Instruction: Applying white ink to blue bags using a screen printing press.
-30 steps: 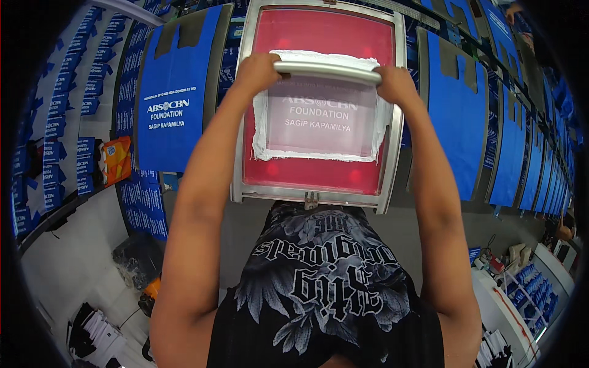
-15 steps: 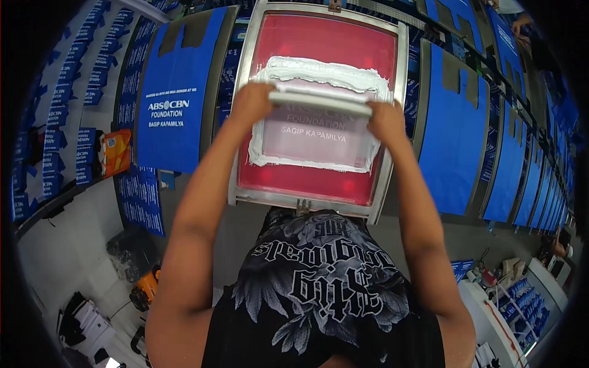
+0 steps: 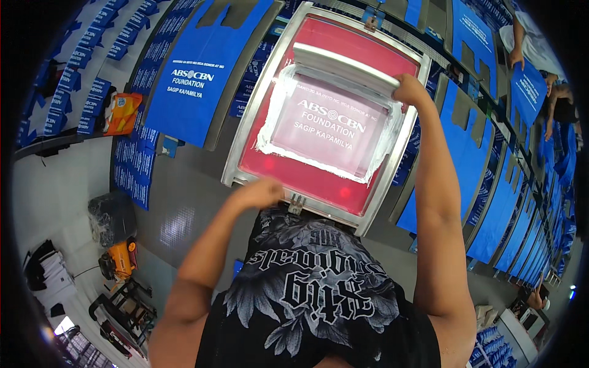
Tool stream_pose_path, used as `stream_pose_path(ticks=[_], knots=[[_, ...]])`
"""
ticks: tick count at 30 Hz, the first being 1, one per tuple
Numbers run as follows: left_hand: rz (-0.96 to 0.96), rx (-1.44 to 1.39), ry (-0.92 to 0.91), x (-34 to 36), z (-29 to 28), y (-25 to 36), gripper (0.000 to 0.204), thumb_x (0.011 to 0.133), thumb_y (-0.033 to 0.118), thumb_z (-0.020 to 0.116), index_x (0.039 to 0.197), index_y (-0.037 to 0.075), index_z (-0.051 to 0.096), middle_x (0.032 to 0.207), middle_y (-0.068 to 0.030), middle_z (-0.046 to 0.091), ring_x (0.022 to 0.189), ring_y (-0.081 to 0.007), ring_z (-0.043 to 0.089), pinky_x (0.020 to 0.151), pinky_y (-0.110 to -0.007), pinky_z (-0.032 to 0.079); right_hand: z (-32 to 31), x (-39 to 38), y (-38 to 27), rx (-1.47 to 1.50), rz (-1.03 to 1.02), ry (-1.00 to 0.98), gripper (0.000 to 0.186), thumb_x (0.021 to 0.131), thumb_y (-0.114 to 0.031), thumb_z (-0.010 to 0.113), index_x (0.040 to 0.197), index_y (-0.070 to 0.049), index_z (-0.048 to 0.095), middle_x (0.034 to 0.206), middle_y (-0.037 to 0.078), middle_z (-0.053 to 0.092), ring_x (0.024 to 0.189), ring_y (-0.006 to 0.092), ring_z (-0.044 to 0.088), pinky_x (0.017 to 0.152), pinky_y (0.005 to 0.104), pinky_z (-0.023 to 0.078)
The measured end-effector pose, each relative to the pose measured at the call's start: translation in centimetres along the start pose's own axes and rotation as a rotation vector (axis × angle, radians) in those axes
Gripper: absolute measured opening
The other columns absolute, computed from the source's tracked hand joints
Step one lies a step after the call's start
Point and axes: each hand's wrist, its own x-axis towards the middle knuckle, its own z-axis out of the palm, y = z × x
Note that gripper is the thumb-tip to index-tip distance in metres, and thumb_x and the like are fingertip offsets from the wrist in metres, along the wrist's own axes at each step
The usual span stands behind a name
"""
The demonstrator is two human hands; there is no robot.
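A screen-printing frame [image 3: 233, 161] with a metal rim and red mesh lies in front of me, tilted in the view. White ink [image 3: 265, 138] borders a paler window in the mesh, where white lettering shows. Across the far end of this window rests a long squeegee [image 3: 343, 66]. My right hand [image 3: 411, 92] is closed around its right end. My left hand [image 3: 261, 193] is off the squeegee, at the near left edge of the frame beside a small metal clamp [image 3: 297, 203]. Its fingers look curled but are smeared by motion, so contact with the rim is unclear.
Blue printed bags lie on boards to the left [image 3: 190, 76] and right [image 3: 451, 159]. More blue bags hang at far left, near an orange packet [image 3: 124, 113]. Another person's hand [image 3: 517, 58] is at the upper right. An orange machine [image 3: 119, 260] stands at lower left.
My left hand has let go of the squeegee and come down to the frame's near edge. The squeegee, still in my right hand, sits farther up the mesh. The whole view has turned.
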Motion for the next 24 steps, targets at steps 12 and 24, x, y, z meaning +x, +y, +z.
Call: stream_pose_path(ticks=[12,24], knots=[[0.189,-0.691,-0.206,-1.0,8.4,-1.3,0.047,0.094,0.044,0.049,0.082,0.002,0.065,0.068,-0.0017,0.059,0.062,-0.0077,0.054,0.056,-0.021,0.043,-0.1,-3.0,-8.2,-0.148,-0.036,0.073,0.05,0.063,-0.005,0.054,0.111,-0.011,0.063,0.101,0.019,0.064,0.096,0.0344,0.061,0.085,0.0401,0.048],[0.013,-0.607,-0.112,0.8,9.2,-1.7,0.053,0.093,0.048,0.047,0.078,-0.001,0.063,0.063,-0.0039,0.059,0.052,-0.0111,0.055,0.051,-0.023,0.043,11.8,-26.1,-16.2,-0.053,-0.106,0.193,0.032,0.07,-0.003,0.055,0.101,-0.009,0.06,0.087,0.007,0.064,0.093,0.0255,0.058,0.085,0.0409,0.04]])
